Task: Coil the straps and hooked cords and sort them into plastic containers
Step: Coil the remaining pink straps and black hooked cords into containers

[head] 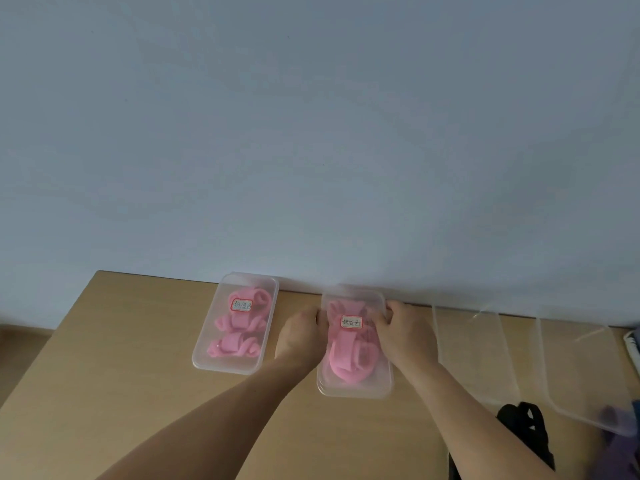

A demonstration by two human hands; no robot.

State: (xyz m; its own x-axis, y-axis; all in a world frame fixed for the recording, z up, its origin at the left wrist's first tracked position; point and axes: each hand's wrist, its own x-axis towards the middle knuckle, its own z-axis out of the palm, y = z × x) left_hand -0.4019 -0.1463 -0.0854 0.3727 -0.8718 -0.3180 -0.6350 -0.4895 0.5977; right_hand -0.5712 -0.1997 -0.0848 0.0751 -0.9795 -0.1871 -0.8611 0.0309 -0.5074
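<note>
Two lidded clear plastic containers lie on the wooden table, each with coiled pink straps inside and a red-edged label on the lid. The left container stands alone. The middle container is gripped at its far end from both sides: my left hand presses its left edge, my right hand its right edge, fingers curled over the lid's rim. A black strap lies near the front right.
Two clear containers or lids without labels lie to the right. The table backs onto a pale wall. Purple and blue items show at the right border.
</note>
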